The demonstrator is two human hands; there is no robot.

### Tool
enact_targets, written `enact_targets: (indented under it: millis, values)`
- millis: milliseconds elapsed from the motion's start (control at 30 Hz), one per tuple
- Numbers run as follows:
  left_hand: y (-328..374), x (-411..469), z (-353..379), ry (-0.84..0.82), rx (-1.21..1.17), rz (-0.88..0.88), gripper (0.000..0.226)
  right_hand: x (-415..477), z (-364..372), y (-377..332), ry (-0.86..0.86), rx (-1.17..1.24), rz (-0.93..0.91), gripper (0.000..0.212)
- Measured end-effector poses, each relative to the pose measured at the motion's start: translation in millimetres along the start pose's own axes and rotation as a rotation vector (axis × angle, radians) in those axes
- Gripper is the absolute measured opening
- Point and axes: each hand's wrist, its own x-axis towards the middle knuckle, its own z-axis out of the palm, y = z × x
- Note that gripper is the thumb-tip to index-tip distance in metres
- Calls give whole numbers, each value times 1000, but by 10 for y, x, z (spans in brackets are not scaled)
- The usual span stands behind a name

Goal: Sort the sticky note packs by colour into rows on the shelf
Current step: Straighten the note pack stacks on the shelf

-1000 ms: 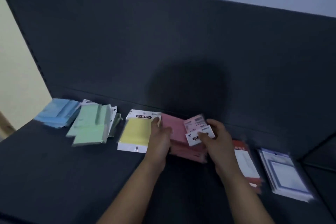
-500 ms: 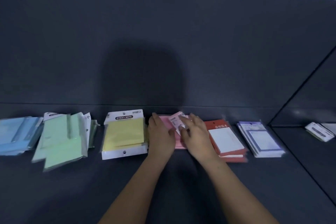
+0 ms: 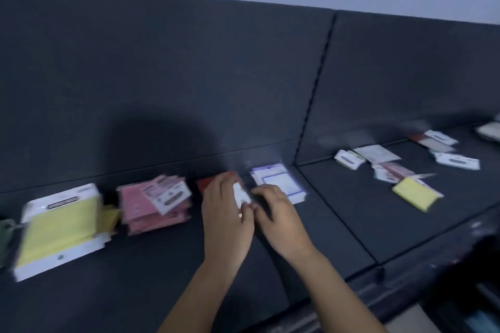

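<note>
Broadly, the shelf [image 3: 162, 292] carried a row of stacks set along its back edge, and the step in hand looked like squaring one stack within that row. The yellow packs [image 3: 56, 227] lay nearest the shelf's left edge. The pink packs [image 3: 151, 203] lay just beside them, fanned and uneven, with one pack askew on top.

The left hand [image 3: 226, 219] lay over the red pack with its fingers fairly straight, so its grip appeared released and merely pressing down. The right hand [image 3: 281, 216] met it at the pack's near right corner with fingers bent. Blur hid whether that grip pinched the pack or only nudged it, so it could not be told.

The purple-bordered packs [image 3: 281, 178] sat just right of the hands, near the seam that divides the shelf. The red pack [image 3: 208, 184] itself lay between the pink and purple stacks, mostly hidden, with a red corner and a white strip showing.

To do this well, the person would probably hold the pack flat with the left palm, push its edges parallel to the shelf's back edge, and keep a clear gap to the purple stack. The loose packs [image 3: 457, 161] beyond the seam, among them a loose yellow pack [image 3: 414, 192], remained unsorted.
</note>
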Motion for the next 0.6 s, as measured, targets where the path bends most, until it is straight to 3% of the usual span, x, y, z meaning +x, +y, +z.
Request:
enact_targets:
  millis: [167, 333, 600]
  values:
    - [832, -307, 965, -277, -125, 51, 39, -555, -1206, 982, 87, -259, 130, 29]
    - [1522, -585, 1801, -506, -138, 31, 42, -1244, -2328, 1796, 307, -371, 373, 30]
    - [2130, -636, 2586, -665, -101, 54, 41, -1576, -2991, 2413, 368, -380, 458, 39]
